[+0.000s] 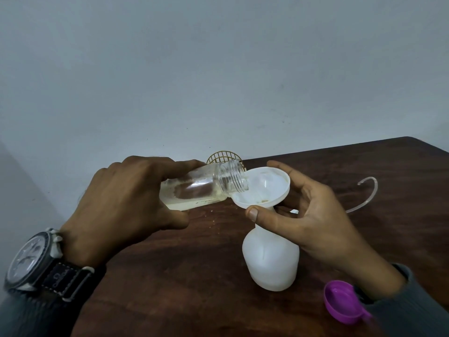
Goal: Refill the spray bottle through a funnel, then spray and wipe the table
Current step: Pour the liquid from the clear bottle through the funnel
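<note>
- Centrally, the left hand [126,203] is gripping a clear threaded jar [204,186], tipping it sideways so its mouth is touching the rim of a white funnel [264,188].
- The right hand [308,215] is pinching that funnel between thumb and fingers, steadying it.
- Just below, the funnel is sitting in the neck of a white, translucent, bulbous spray bottle [271,261], standing upright on the dark wooden table [194,288].
- At lower right, a purple cap [342,302] is lying beside the sleeve.
</note>
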Motion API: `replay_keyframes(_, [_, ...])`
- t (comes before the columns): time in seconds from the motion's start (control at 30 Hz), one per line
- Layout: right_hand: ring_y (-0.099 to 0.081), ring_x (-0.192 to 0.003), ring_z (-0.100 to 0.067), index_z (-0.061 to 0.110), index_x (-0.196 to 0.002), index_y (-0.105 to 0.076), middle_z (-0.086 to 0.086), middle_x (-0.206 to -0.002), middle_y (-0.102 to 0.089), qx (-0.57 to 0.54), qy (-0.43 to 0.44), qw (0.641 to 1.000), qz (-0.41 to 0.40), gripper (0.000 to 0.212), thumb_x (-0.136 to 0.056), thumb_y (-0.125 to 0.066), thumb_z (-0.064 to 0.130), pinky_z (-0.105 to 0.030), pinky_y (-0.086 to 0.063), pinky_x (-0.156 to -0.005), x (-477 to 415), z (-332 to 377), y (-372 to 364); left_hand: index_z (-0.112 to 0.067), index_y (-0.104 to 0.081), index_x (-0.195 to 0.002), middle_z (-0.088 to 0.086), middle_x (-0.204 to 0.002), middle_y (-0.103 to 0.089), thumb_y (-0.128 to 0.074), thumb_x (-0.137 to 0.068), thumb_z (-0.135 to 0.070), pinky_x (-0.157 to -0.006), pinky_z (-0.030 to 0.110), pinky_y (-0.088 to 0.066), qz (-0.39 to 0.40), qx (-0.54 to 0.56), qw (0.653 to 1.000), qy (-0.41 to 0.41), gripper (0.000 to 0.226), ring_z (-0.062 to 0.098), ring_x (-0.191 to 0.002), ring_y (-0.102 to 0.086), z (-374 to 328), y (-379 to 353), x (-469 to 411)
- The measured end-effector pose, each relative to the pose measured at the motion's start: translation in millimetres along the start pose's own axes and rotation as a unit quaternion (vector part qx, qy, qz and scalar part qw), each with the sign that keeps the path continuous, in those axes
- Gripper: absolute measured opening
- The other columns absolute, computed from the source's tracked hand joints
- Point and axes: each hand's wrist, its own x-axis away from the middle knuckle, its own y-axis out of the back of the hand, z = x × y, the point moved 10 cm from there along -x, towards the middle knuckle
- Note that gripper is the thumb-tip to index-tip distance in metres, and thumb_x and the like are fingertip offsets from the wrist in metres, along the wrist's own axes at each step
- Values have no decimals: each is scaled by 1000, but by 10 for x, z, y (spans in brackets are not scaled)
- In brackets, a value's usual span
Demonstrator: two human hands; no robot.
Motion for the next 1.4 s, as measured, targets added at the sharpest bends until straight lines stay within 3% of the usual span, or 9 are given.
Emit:
replay_keyframes(0.33, [-73,-107,1,41,-114,-61,22,-109,-78,-24,13,1000,14,60,-59,-86,33,-18,-57,-86,11,60,-31,-63,-55,-128,-41,-78,-53,-67,-44,-49,-53,19,-35,2,6,1000,1,85,7,-68,-51,10,-6,4])
replay_keyframes(0.47, [-72,-111,-2,43,-115,-62,20,-114,-77,-17,15,1000,13,61,-59,-86,38,-24,-59,-92,16,62,-23,-62,-55,-128,-35,-82,-59,-67,-45,-48,-54,20,-36,0,9,1000,0,86,8,-70,-53,9,-6,10])
replay_keyframes(0.6, [-71,-110,2,47,-111,-62,23,-112,-77,-14,19,1000,15,56,-60,-85,37,-18,-57,-88,18,89,-28,-64,-52,-129,-36,-80,-60,-68,-45,-47,-53,20,-36,6,11,1000,4,87,8,-68,-54,22,-19,8])
replay_keyframes(0.77, [-70,-115,-1,71,-102,-63,21,-117,-75,1,31,999,10,58,-67,-95,38,-25,-56,-92,2,138,-48,-62,-56,-128,-31,-81,-64,-72,-46,-44,-51,20,-35,1,13,1000,4,86,7,-66,-53,33,-20,14])
replay_keyframes(1.0, [-69,-117,-4,72,-101,-63,20,-118,-75,-6,39,999,12,58,-67,-91,35,-38,-56,-100,4,146,-46,-64,-54,-128,-32,-83,-64,-67,-46,-47,-51,20,-35,0,9,1000,4,85,8,-67,-53,34,-27,12])
replay_keyframes(1.23, [-71,-110,-1,73,-97,-63,23,-112,-76,-14,58,998,28,55,-62,-85,37,-30,-60,-95,19,219,-89,-63,-52,-130,-33,-79,-61,-67,-45,-46,-51,20,-35,-4,1,1000,1,88,10,-66,-52,25,-8,11])
replay_keyframes(1.4, [-70,-114,-3,73,-98,-63,22,-115,-75,-13,60,998,27,54,-62,-86,39,-31,-60,-94,11,208,-84,-62,-46,-132,-33,-80,-62,-69,-44,-45,-51,20,-36,-6,4,1000,-2,93,10,-65,-53,14,-3,8])
